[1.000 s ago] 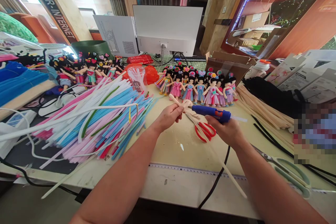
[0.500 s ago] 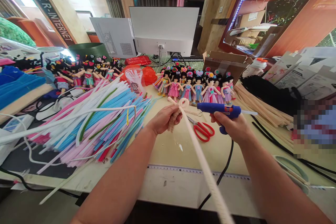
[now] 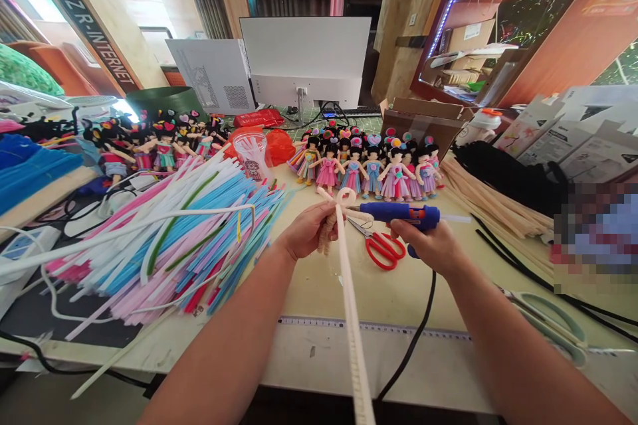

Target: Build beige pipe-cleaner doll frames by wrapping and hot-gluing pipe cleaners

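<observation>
Pinched in my left hand (image 3: 312,229) is a cream pipe-cleaner figure (image 3: 345,198) with a loop at its top. One long cream strand of it runs down toward me, and a shorter end sticks out to the right. My right hand (image 3: 429,242) is wrapped round a blue glue gun (image 3: 399,212), which points left. Its nozzle is at the figure, close beside the loop; whether it touches I cannot tell. A clear glue stick (image 3: 456,218) pokes from its back. Red-handled scissors (image 3: 383,250) lie on the table just below the gun.
Colourful pipe cleaners (image 3: 184,239) are heaped on the left. Finished dolls (image 3: 373,169) stand in rows at the back, before a monitor (image 3: 305,56). Beige strips (image 3: 498,199) and green-handled scissors (image 3: 548,325) lie on the right. A ruler (image 3: 373,327) runs along the front; the gun's black cord (image 3: 421,339) crosses it.
My right hand has brought the glue gun left, its nozzle now at the figure. The long cream strand has swung left. My left hand keeps its hold.
</observation>
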Available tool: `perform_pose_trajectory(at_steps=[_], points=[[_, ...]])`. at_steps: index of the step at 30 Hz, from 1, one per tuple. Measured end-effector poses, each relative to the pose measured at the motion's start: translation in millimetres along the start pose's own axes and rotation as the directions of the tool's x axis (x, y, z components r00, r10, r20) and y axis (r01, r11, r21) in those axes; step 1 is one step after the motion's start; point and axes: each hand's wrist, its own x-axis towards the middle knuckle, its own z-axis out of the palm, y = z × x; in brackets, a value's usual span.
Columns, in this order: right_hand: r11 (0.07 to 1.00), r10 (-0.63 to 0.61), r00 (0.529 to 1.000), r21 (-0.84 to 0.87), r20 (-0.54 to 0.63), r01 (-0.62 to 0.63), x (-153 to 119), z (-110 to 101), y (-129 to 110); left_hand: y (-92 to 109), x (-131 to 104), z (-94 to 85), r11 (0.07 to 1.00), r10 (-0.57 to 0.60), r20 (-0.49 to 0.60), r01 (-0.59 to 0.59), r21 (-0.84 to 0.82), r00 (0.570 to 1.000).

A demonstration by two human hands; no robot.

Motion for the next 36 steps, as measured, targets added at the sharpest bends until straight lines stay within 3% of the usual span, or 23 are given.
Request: perform_pose_trajectory(at_steps=[10,36], points=[[1.0,-0.009,1.0,-0.024,-0.001,0.009,0.8,-1.2,4.5,0.8,-1.2,0.4,1.0,0.008,-0.031,-0.008,0.009,0.999],[0.999,0.054,0.997,-0.004,-0.047,-0.055,-0.9,1.0,-0.7,2.0,-2.7,1.2,0.999,0.044,0.021,-0.044,-0.017,0.999]])
